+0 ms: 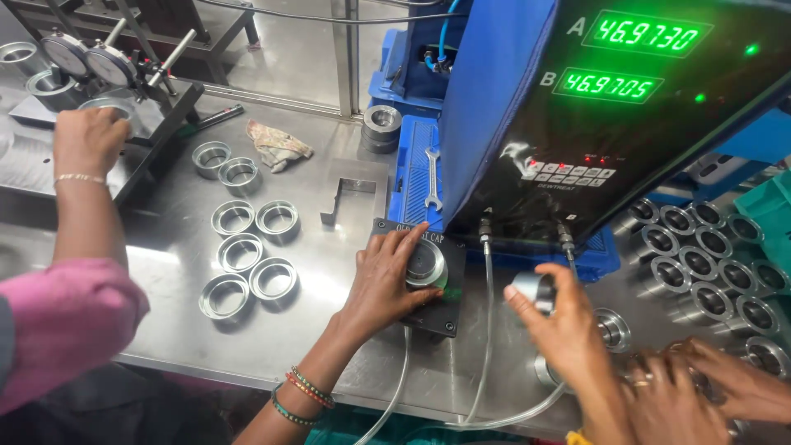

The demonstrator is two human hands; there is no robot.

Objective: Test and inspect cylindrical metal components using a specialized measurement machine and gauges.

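Left hand [383, 276] spread open, fingers pressing metal ring [426, 264] seated on black gauge block [428, 284], right hand [554, 320] pinching second metal ring [534, 288] just right of block, loose rings [247, 251] on steel table [329, 330], co-worker's hand [86, 140] far left.

At your one o'clock leans a large black, flat-fronted gauge panel with a blue side [626, 140], tilted over the steel surface [165, 247]. High on it sit two rectangular green-lit digit screens, the upper screen [647, 33] toward two o'clock and the lower screen [608, 85] just beneath and left of it, each with a white letter label beside it and a small green lamp to its right. Below them runs a row of small pale keys with red lamps [568, 173]. At twelve o'clock, a black square base plate with white lettering along its far edge [428, 280] lies under your left hand [383, 276].
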